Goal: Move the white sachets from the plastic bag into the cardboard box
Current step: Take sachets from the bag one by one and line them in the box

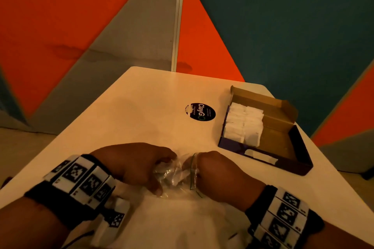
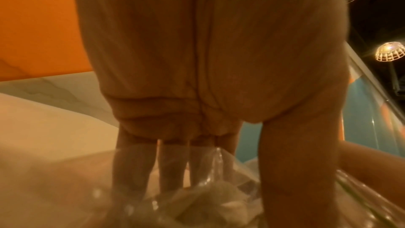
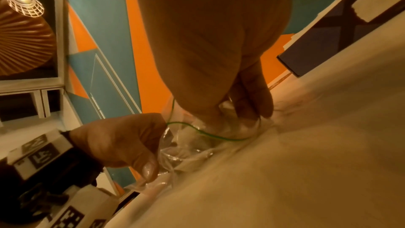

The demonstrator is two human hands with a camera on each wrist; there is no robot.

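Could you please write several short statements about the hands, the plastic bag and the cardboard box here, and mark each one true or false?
1. Both hands are on the plastic bag. True: the left hand and the right hand each grip it.
2. The cardboard box is shut. False: its lid is folded back and the inside shows.
3. White sachets already lie in the box. True.
4. The sachets fill the whole box. False: they fill its left part only; the right part is bare.
5. The box lies to the left of the hands. False: it lies to their right, farther back on the table.
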